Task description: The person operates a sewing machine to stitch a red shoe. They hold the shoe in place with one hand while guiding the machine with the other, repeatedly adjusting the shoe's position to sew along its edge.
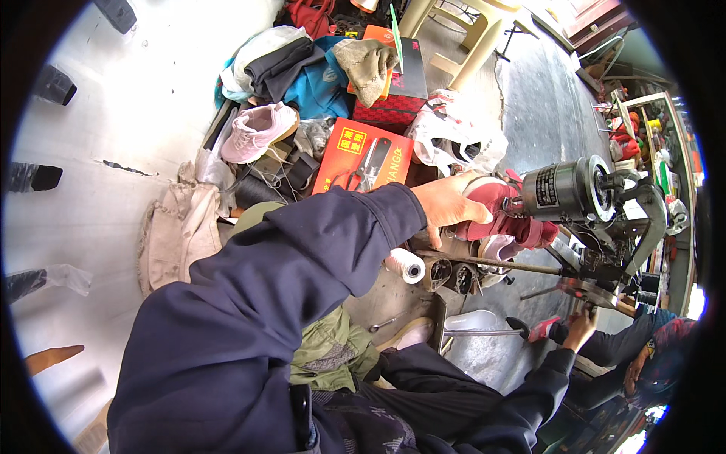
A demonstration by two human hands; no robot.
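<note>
My left hand [448, 203], at the end of a dark sleeve, grips a red shoe [501, 204] under the head of a black shoe sewing machine [560, 193]. A pale sole shows at the shoe's upper edge. Lower right, my right hand [581, 327] is closed on a crank handle under the machine's metal wheel [582, 291]. A white thread cone [405, 265] lies below my left hand, and a second, light-coloured shoe [495, 250] sits beneath the red one. The needle area is too small to make out.
A red scissors box [340, 151], a pink sneaker [257, 129], folded clothes [302, 68], thread and a white plastic bag [457, 132] are piled at upper middle. A cream stool [461, 38] stands behind. A cluttered shelf [643, 129] is at right. Another person [665, 356] sits at lower right.
</note>
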